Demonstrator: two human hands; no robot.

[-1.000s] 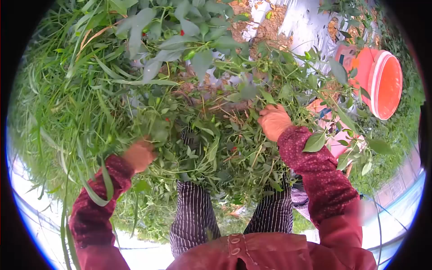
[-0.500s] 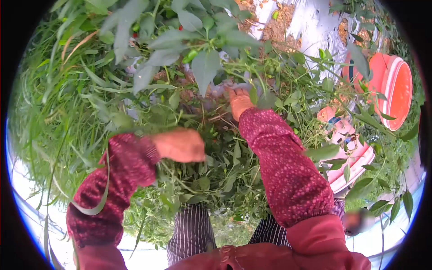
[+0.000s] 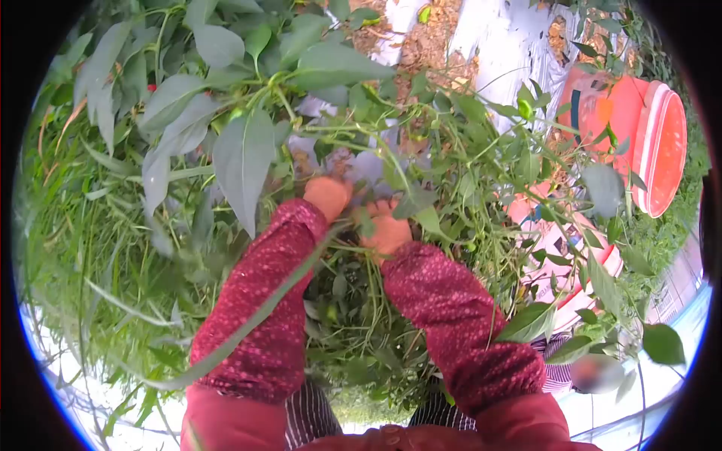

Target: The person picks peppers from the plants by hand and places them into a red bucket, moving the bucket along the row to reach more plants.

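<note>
We have both arms stretched forward into the leafy plants (image 3: 361, 301), which spread below us, around our hands and out between our sleeves. Our left hand (image 3: 328, 197) is in among the stems with its back towards us; its fingers are hidden, so we cannot tell how far open it is or whether it holds anything. Our right hand (image 3: 386, 229) is just beside it, a little nearer to us, the fingers slightly bent and partly covered by leaves; we cannot tell whether they have hold of a stem.

Large leaves (image 3: 248, 161) hang in front of us to the left, and a long grass blade (image 3: 256, 319) crosses our left sleeve (image 3: 263, 282). A small green pod (image 3: 524, 109) shows beyond our right hand, well apart from it. Further off, white sheeting (image 3: 511, 68) lies beside brown litter (image 3: 432, 45). On our right we see an orange-red bucket (image 3: 613, 113), its mouth towards the edge of the view, and near it a pink container (image 3: 560, 252), partly screened by leaves. Our striped trousers (image 3: 310, 415) show beneath the foliage.
</note>
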